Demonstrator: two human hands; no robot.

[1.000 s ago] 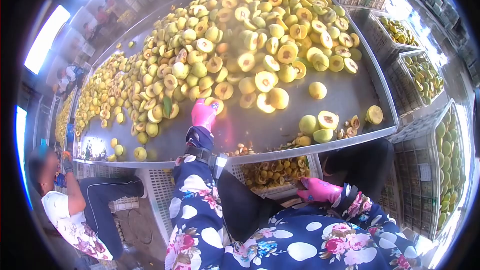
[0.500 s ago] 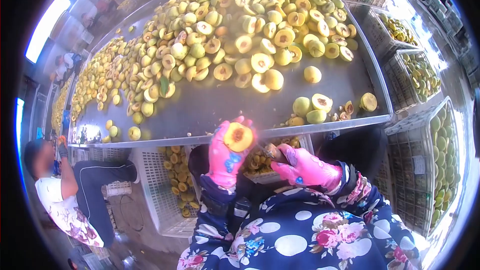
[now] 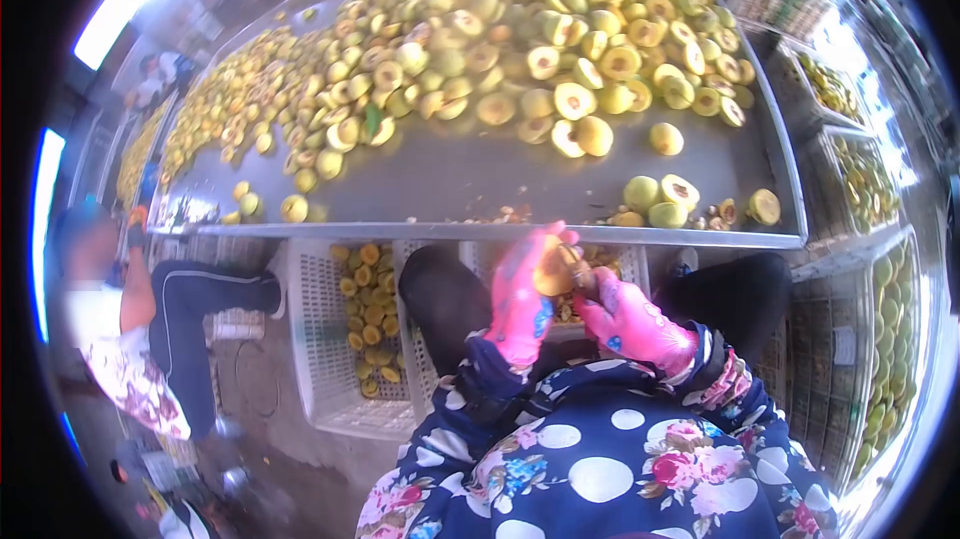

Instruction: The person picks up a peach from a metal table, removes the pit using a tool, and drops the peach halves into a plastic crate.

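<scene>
My left hand (image 3: 520, 297), in a pink patterned glove, is closed around a yellow peach half (image 3: 552, 271). Pressed close to that half is my right hand (image 3: 640, 319), also gloved in pink, with its fingers wrapped round a small brownish tool (image 3: 584, 281). The tool's working end meets the fruit, and its exact kind is hard to make out. Both hands are just in front of the metal table's near rim (image 3: 420, 231). Below them, partly hidden, a crate (image 3: 630, 264) contains cut pieces.
Halved peaches (image 3: 450, 49) are heaped across the metal table. A few lie near its front right corner beside dark pit scraps (image 3: 712, 213). A white crate (image 3: 310, 339) of halves stands below left. Filled crates (image 3: 850, 339) line the right. Another person (image 3: 130, 339) sits at left.
My hands have come together, so the tool now meets the peach half, whose cut face has turned from view toward the right hand. The whole view has shifted slightly.
</scene>
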